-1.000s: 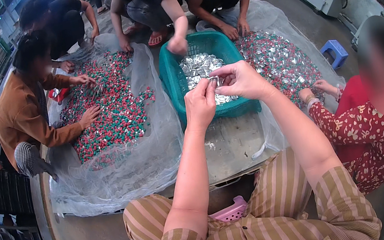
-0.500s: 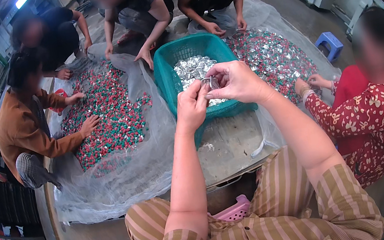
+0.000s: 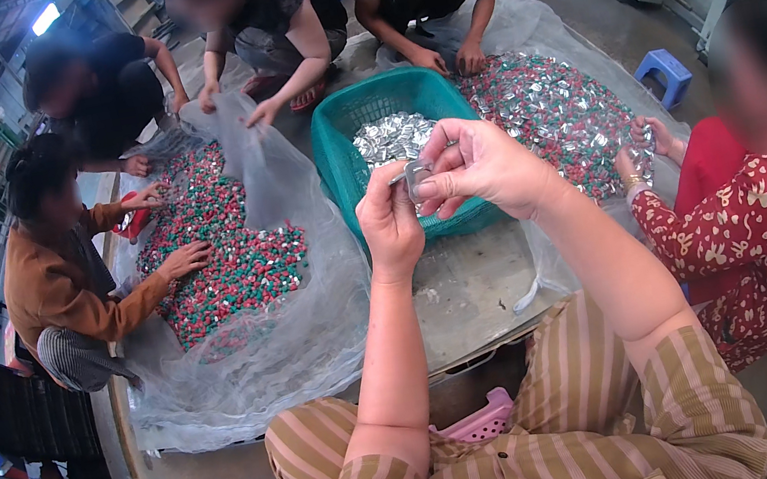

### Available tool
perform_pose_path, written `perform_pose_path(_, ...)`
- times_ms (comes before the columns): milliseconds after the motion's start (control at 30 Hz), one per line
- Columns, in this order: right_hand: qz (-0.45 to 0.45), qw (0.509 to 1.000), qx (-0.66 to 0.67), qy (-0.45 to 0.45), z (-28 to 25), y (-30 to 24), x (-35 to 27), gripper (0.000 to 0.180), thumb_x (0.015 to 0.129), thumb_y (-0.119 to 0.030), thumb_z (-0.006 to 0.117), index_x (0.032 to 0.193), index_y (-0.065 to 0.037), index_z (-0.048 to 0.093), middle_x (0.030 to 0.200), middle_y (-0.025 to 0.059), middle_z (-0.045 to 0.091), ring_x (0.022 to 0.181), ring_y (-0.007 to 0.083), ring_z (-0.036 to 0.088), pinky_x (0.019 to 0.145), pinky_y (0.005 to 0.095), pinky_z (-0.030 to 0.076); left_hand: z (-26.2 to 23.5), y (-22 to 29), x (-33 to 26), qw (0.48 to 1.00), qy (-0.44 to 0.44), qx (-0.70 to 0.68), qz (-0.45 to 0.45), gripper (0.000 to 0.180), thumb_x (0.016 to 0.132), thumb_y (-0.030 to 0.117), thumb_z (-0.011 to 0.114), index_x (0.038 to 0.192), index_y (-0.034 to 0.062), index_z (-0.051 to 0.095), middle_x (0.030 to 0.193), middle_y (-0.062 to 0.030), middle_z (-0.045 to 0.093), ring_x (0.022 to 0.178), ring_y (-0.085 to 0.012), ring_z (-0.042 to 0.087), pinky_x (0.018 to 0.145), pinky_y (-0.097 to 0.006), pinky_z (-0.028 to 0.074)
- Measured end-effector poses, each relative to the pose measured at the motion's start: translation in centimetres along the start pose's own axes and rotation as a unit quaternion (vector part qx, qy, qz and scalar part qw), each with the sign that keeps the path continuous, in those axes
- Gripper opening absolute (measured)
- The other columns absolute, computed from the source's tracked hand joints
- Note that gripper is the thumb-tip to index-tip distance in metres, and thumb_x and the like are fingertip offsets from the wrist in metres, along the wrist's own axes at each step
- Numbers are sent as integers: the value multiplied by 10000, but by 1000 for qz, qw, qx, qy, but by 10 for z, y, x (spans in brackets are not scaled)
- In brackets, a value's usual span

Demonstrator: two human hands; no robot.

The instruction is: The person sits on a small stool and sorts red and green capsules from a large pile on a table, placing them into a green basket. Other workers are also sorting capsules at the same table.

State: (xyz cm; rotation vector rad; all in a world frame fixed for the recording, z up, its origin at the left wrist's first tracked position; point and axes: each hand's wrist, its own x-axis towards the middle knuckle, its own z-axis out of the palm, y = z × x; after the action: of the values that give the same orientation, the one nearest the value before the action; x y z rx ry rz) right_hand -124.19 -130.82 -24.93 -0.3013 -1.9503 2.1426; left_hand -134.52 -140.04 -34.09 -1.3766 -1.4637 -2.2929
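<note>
Pinching small metal piece [image 3: 416, 176] above green basket's [image 3: 338, 168] rim, both hands [image 3: 483, 167].

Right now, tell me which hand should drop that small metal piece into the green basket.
Probably the right hand: it hovers over the green basket rim and pinches the small metal piece. The left hand sits nearer the body.

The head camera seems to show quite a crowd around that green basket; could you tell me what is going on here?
The person wearing the camera holds a small silvery metal piece between the left hand and right hand, above a green basket of similar silver pieces. Other people crouch around clear plastic sheets spread on the floor, their hands in heaps of red and green pieces. A blue stool stands to the right.
</note>
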Motion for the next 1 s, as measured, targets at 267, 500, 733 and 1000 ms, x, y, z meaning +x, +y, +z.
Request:
perform_pose_path(267, -18, 990, 129, -44, -14, 1, 1, 266, 776, -169, 703, 935, -42, 532, 761, 44, 594, 589, 121, 597, 503, 209, 480, 3, 1, 15, 980, -5, 149, 133, 165, 752, -74, 547, 895, 8, 562, 737, -98, 573, 635, -236, 558, 582, -295, 448)
perform_pose_path(500, -51, 997, 51, 11, 2, 5, 4, 176, 776, -118, 673, 883, -56, 548, 719, -10, 539, 544, 56, 500, 442, 192, 381, -7, 26, 10, 994, -78, 79, -4, 323, 700, -149, 491, 955, 16, 602, 811, -100, 618, 744, -199, 611, 658, -303, 489)
perform_pose_path(733, -36, 998, 24, 43, -16, 20, -5, 153, 784, -95, 658, 885, -60, 548, 707, -14, 567, 525, 32, 482, 428, 160, 350, -2, 28, 4, 980, -137, 147, -2, 161, 711, -3, 578, 867, -1, 543, 753, -156, 596, 714, -322, 601, 614, -380, 472)
perform_pose_path(1000, -32, 999, -1, 42, -15, 31, 6, 154, 797, -88, 647, 907, -47, 549, 738, -6, 570, 549, 35, 500, 454, 163, 376, 10, 27, -7, 954, -48, 295, 1, 58, 713, 18, 523, 767, 18, 500, 681, -163, 575, 672, -359, 578, 576, -441, 449)
